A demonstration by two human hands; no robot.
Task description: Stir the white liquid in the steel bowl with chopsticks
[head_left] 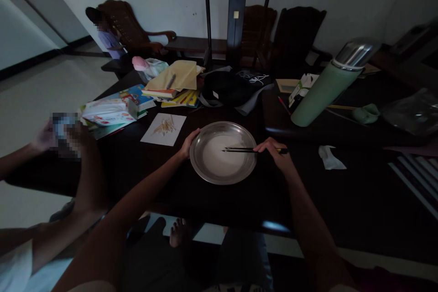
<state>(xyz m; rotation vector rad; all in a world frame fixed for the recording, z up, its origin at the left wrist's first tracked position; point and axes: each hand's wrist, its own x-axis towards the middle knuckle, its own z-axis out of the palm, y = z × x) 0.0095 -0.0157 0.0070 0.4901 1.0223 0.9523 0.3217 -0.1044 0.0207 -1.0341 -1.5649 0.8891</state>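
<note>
A round metal basin [224, 179] stands on the dark table, with whitish liquid [219, 159] covering its bottom. My left hand [189, 144] grips the basin's left rim, fingers closed around the edge. Over the right side of the basin, my right hand [275, 151] holds a pair of dark chopsticks [239, 149], their tips pointing left above or in the liquid; I cannot tell whether they touch it. Left of the basin lies a white sheet of paper [150, 134] bearing a small pile of cotton swabs [165, 125].
Books and a tan envelope [181, 75] are piled behind a tissue pack [109, 112]. A green thermos [325, 89] stands at right, near a crumpled tissue [331, 158]. Another person's hands [65, 134] hold a blurred object at left. Beyond the table is a chair [236, 23].
</note>
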